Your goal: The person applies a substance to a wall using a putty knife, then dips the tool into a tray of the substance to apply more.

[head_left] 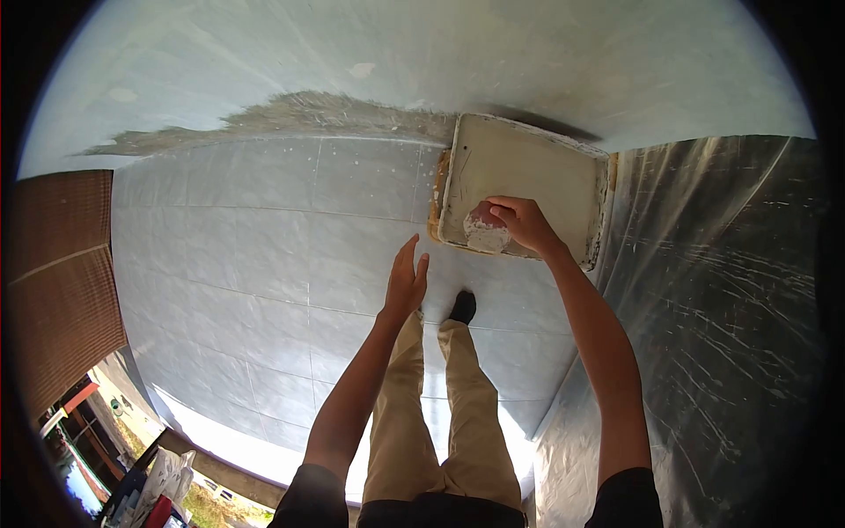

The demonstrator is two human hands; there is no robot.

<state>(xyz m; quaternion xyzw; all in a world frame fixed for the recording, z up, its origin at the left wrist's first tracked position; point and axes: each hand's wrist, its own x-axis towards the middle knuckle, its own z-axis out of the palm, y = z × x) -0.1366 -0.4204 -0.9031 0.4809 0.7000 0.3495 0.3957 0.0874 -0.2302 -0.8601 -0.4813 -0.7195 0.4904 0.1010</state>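
Note:
My right hand [525, 223] is closed on a small reddish-brown scraper-like piece [487, 231], its lower part crusted with white paste. Its exact kind I cannot make out. Both are over the near edge of a shallow rectangular tray [447, 198], whose rim is caked with white. A smooth cream-coloured mix [537, 167] covers the tray's bottom. Left of the tray, my left hand [406, 280] hangs in the air with fingers stretched out, holding nothing.
The tray stands on a brown support [436, 194] against the pale wall [563, 62], which has a rough grey patch [326, 113]. Tiled floor [246, 255] lies below. Dark, streaked sheeting [722, 299] hangs at right; a brown blind [66, 273] and bags [167, 475] are at left.

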